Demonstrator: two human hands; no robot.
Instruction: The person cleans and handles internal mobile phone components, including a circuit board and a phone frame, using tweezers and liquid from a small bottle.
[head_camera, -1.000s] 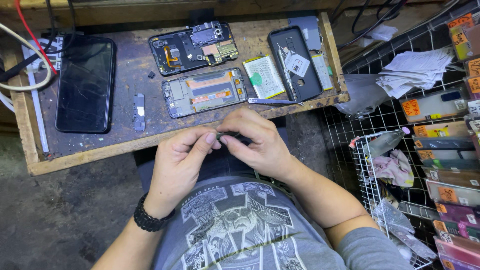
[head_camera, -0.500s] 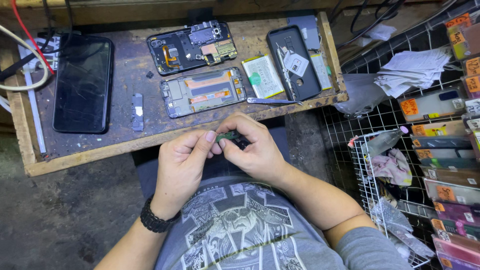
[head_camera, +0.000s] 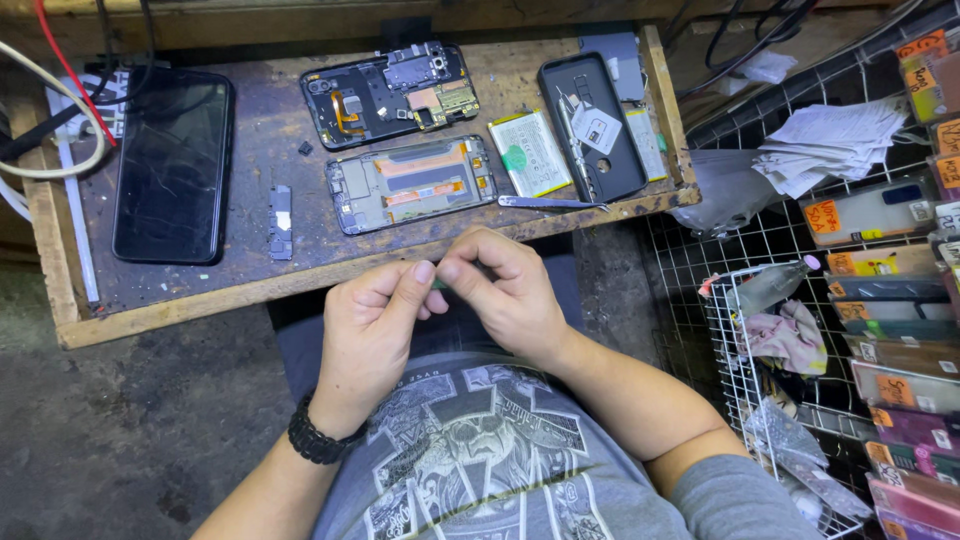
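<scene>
cables: far upper left of the frame, a red wire (head_camera: 62, 62) and a white cord (head_camera: 52, 160) loop over the edge of the tabletop (head_camera: 260, 285), which is a worn wooden board with a raised rim.
black phone: left part of the tabletop, a dark slab (head_camera: 172, 165) lying flat, screen up, glass looks scratched.
small part: a little grey strip (head_camera: 281, 222) lies just right of that phone, a bit apart from it.
opened phone: upper middle, a phone body (head_camera: 390, 92) with the back off, boards and an orange flex showing.
frame: right below it, a grey mid-frame (head_camera: 412, 184) with orange strips, lying flat near the front rim.
left hand: centre of the frame, below the tabletop's front edge, the left hand (head_camera: 370, 335) with a black wristband; thumb and forefinger fingers (head_camera: 420, 275) pinched narrow on a tiny part.
tiny part: only a speck of green (head_camera: 438, 285) shows between the two hands' fingertips, too small to say what it is.
right hand: just right of centre, the right hand (head_camera: 510, 295), fingers curled in and pinching the same speck, fingertips touching the left's.
battery: right of the frame, a whitish battery (head_camera: 530, 152) with a green sticker.
tweezers: metal tweezers (head_camera: 550, 203) lie by the front rim.
back cover: a black cover (head_camera: 592, 125), inside up.
wire rack: right edge, a wire rack (head_camera: 760, 330) with packaged phone cases.
</scene>
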